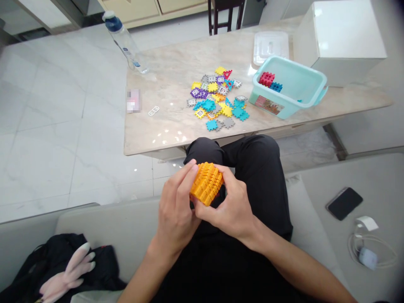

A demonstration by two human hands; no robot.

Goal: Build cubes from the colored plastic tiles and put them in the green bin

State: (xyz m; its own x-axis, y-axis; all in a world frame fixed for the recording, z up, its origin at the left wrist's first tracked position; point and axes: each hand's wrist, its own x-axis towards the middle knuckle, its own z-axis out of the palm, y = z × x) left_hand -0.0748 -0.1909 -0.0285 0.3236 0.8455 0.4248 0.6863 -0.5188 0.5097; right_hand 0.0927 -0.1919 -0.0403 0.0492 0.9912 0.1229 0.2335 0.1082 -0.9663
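Note:
Both hands hold a stack of orange interlocking plastic tiles (pixel 206 182) above my lap. My left hand (pixel 176 206) wraps the stack's left side, fingers curled over its top edge. My right hand (pixel 232 204) grips the right and lower side, thumb pressed against the tiles. On the marble table (pixel 164 118) ahead lies a loose pile of coloured tiles (pixel 216 99) in yellow, teal, purple, grey and red. A teal plastic bin (pixel 288 86) to the pile's right holds a red tile cube and a blue one.
A water bottle (pixel 124 42) stands at the table's far left corner, a small white window piece (pixel 153 110) lies alone. The bin's lid (pixel 270 45) and a white box (pixel 342 35) sit behind. A phone (pixel 344 203) and charger (pixel 366 248) lie on the sofa, right; black bag (pixel 63 261) left.

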